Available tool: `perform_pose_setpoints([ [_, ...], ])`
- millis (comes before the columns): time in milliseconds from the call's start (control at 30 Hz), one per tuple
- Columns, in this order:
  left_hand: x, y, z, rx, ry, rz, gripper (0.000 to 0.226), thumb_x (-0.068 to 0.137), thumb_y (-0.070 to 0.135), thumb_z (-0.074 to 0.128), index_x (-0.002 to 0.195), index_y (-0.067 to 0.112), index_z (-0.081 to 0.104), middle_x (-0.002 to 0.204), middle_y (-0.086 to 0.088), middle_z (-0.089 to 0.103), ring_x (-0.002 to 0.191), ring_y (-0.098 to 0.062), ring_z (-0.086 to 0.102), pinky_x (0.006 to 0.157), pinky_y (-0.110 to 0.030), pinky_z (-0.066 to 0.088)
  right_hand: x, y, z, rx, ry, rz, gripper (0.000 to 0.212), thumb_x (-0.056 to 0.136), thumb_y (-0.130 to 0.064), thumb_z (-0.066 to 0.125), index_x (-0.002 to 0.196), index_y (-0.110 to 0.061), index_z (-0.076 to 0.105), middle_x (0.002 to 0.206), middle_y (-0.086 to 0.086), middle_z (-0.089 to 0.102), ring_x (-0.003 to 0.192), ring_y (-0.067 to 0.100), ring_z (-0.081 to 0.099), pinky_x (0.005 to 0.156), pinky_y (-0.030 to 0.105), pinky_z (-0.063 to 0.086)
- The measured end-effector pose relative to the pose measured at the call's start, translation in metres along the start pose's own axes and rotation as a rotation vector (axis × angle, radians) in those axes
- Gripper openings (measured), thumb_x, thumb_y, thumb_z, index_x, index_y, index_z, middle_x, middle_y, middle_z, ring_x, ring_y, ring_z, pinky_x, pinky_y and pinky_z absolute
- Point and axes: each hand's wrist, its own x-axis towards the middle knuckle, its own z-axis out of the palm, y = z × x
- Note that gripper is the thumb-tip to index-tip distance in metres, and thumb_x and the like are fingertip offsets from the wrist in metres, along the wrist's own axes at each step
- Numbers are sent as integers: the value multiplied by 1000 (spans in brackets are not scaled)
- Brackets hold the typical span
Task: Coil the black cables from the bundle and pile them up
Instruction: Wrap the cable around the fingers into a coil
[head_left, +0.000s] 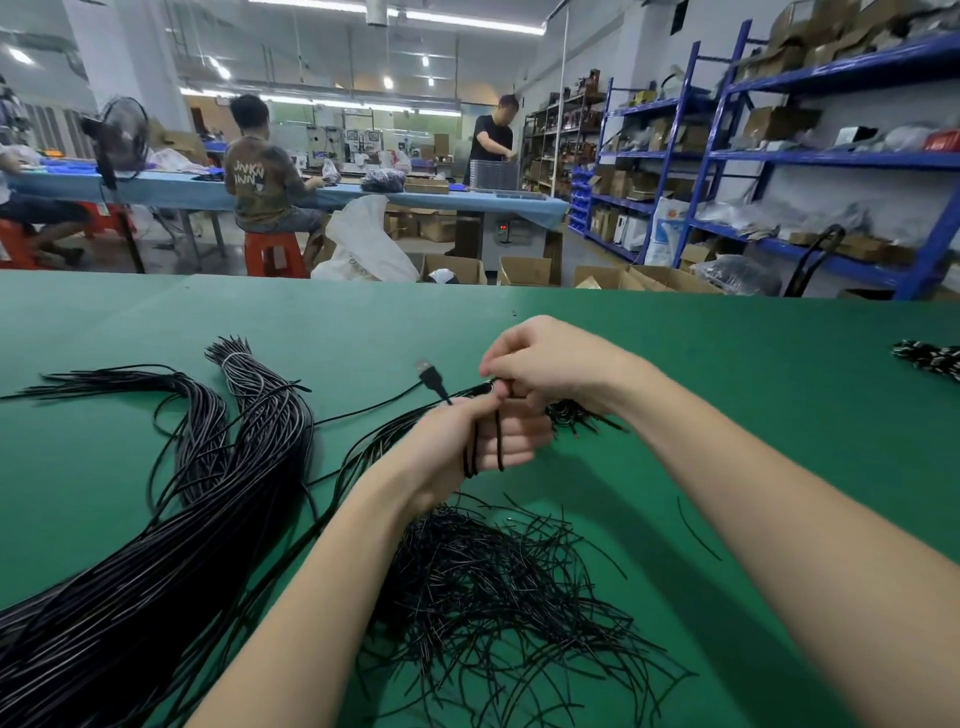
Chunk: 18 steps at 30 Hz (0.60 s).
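Note:
A thick bundle of long black cables (171, 525) lies across the left of the green table (727, 395), tied with a white band near its far end. My left hand (467, 447) holds a black cable wound in loops round its fingers, and the cable's USB plug (430, 375) sticks up above the thumb. My right hand (545, 366), just above and to the right, pinches the same cable with curled fingers. Under my forearms lies a loose heap of short black ties (498, 587). Behind my right wrist a pile of coiled cables (576, 415) is partly hidden.
A black-and-white bunch of cable ends (930, 358) sits at the table's right edge. One stray black strand (696, 530) lies right of the heap. Beyond the table are cardboard boxes, blue shelving on the right, and people at a blue bench.

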Motion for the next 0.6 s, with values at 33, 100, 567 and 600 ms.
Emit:
perform_pose_setpoints([
  [33,0,3,-2,-81,24,17,39,107,24,38,111,-2,66,107,-19,74,103,-32,72,97,-40,56,-3,6,6,75,54,-32,15,100,-13,57,92,-16,70,69,-2,67,50,8,53,54,24,45],
  [100,1,6,-6,-195,63,26,30,106,20,37,104,2,61,90,-13,74,85,-26,74,93,-40,57,-10,20,18,271,118,-66,9,99,-16,61,97,-13,69,73,1,70,53,9,58,59,29,53],
  [567,-1,4,1,-116,66,65,44,89,30,65,124,3,67,128,-24,65,98,-28,69,96,-43,56,-44,58,48,438,398,-32,5,86,-19,80,90,-22,78,73,-7,77,71,7,74,75,23,60],
  [600,0,3,1,-114,65,72,47,84,29,69,124,4,67,126,-21,67,107,-29,70,96,-43,56,-46,60,46,346,437,-43,4,83,-25,83,85,-27,80,73,-15,76,71,-3,71,73,13,54],
])
